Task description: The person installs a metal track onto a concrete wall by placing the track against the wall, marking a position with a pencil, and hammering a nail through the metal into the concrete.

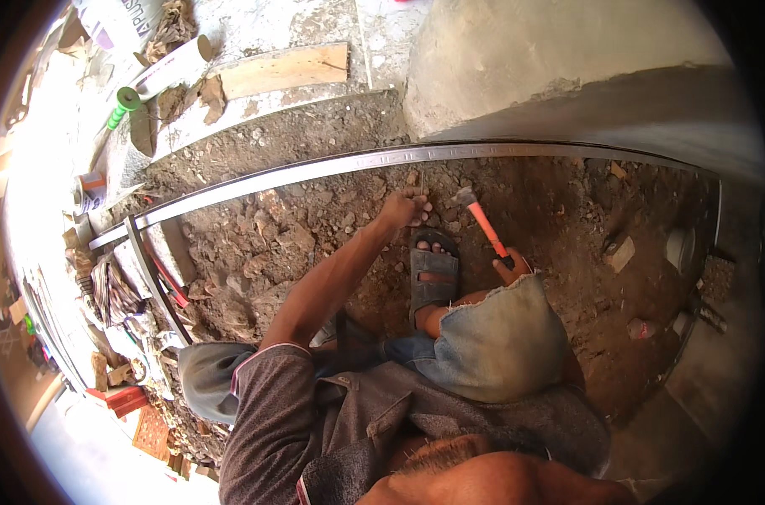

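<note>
My right hand is wrapped round the lower end of a hammer with an orange-red handle. The hammer's grey head points away from me, a short way right of my left hand. The fingers of that left hand are bent together low over the rubble, just short of a long metal channel. A thin upright line shows by the fingertips, too fine to name, and what they pinch is hidden. Just nearer to me and slightly right is my sandalled foot.
Broken soil and rubble lie inside the metal frame, with a side bar at left. Beyond it are a wooden board, a white pipe and a green-handled tool. A plastered wall rises at far right.
</note>
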`<state>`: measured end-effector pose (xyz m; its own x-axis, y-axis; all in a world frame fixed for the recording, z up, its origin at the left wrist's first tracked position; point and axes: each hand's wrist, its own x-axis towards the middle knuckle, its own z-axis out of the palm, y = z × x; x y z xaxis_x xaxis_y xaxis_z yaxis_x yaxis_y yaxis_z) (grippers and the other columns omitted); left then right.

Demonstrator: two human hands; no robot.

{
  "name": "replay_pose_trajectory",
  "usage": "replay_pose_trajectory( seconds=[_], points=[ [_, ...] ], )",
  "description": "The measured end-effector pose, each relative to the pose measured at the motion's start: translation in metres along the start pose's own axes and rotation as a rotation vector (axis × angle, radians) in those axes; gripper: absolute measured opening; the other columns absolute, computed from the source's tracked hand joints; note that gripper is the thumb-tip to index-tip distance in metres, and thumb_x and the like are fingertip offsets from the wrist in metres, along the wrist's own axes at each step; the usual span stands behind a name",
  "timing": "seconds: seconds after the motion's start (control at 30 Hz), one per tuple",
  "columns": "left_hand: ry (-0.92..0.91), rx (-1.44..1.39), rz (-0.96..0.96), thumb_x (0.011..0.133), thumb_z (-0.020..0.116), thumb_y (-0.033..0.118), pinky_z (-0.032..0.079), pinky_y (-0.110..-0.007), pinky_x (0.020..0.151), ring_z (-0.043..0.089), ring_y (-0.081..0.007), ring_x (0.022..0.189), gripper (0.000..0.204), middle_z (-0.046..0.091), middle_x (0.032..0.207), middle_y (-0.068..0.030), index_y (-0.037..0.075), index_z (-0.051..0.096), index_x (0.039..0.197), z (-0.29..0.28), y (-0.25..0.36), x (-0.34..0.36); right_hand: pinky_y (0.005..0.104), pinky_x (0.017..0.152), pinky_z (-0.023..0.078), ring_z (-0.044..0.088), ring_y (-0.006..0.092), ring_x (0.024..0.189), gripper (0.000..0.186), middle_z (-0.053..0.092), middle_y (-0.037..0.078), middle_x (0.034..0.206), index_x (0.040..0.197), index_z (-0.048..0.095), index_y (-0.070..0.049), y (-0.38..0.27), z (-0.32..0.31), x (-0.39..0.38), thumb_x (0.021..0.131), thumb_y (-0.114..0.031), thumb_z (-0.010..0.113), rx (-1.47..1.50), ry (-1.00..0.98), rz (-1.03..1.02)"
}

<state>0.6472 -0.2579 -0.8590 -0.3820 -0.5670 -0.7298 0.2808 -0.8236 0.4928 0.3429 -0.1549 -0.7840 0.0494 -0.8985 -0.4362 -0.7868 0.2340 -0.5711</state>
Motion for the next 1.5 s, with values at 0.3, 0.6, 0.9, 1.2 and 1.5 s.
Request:
replay_pose_trajectory(
  seconds=[0.3, 0.6, 0.9, 1.2, 1.5],
  points=[
    [0.103, -0.019, 0.078, 0.093, 0.051, 0.015, 0.044, -0.022, 0.055, 0.055, -0.0091, 0.064, 0.018, 0.060, 0.081, 0.0003, 0.006, 0.056, 0.109, 0.018, -0.005, 0.023, 0.0332, 0.055, 0.042, 0.053, 0.0156, 0.059, 0.032, 0.057, 0.005, 0.067, 0.104, 0.057, -0.004, 0.072, 0.024, -0.005, 0.084, -0.028, 0.065, 0.212, 0.110, 0.328],
    [0.160, -0.050, 0.163, 0.094, 0.048, 0.012, 0.041, -0.022, 0.052, 0.053, -0.0091, 0.060, 0.018, 0.059, 0.076, -0.0008, 0.005, 0.055, 0.109, 0.026, -0.011, 0.032, 0.0276, 0.048, 0.042, 0.053, 0.0102, 0.057, 0.036, 0.057, 0.003, 0.067, 0.113, 0.055, -0.004, 0.059, 0.031, -0.001, 0.086, -0.027, 0.063, 0.246, 0.084, 0.357],
    [0.144, -0.109, 0.164, 0.095, 0.047, 0.014, 0.041, -0.022, 0.053, 0.054, -0.0076, 0.061, 0.015, 0.059, 0.078, 0.0009, 0.007, 0.057, 0.103, 0.015, -0.023, 0.040, 0.0300, 0.053, 0.044, 0.055, 0.0131, 0.056, 0.048, 0.059, 0.007, 0.068, 0.123, 0.051, -0.002, 0.047, 0.030, 0.002, 0.087, -0.031, 0.061, 0.276, 0.004, 0.394],
    [0.439, 0.181, 0.212, 0.089, 0.058, 0.015, 0.047, -0.029, 0.047, 0.061, -0.0135, 0.057, 0.014, 0.062, 0.071, -0.0066, 0.001, 0.059, 0.089, 0.038, -0.008, 0.032, 0.0274, 0.048, 0.040, 0.049, 0.0102, 0.053, 0.038, 0.053, 0.002, 0.064, 0.120, 0.052, -0.003, 0.040, 0.030, 0.005, 0.089, -0.024, 0.059, 0.440, -0.006, 0.407],
    [0.633, 0.486, 0.541, 0.082, 0.063, 0.015, 0.048, -0.038, 0.056, 0.062, -0.0240, 0.055, 0.016, 0.062, 0.063, -0.0148, -0.001, 0.058, 0.079, 0.029, -0.022, 0.045, 0.0324, 0.056, 0.045, 0.058, 0.0181, 0.062, 0.036, 0.059, 0.008, 0.072, 0.116, 0.052, -0.003, 0.027, 0.034, 0.004, 0.088, -0.024, 0.061, 0.305, -0.029, 0.444]
  ],
)
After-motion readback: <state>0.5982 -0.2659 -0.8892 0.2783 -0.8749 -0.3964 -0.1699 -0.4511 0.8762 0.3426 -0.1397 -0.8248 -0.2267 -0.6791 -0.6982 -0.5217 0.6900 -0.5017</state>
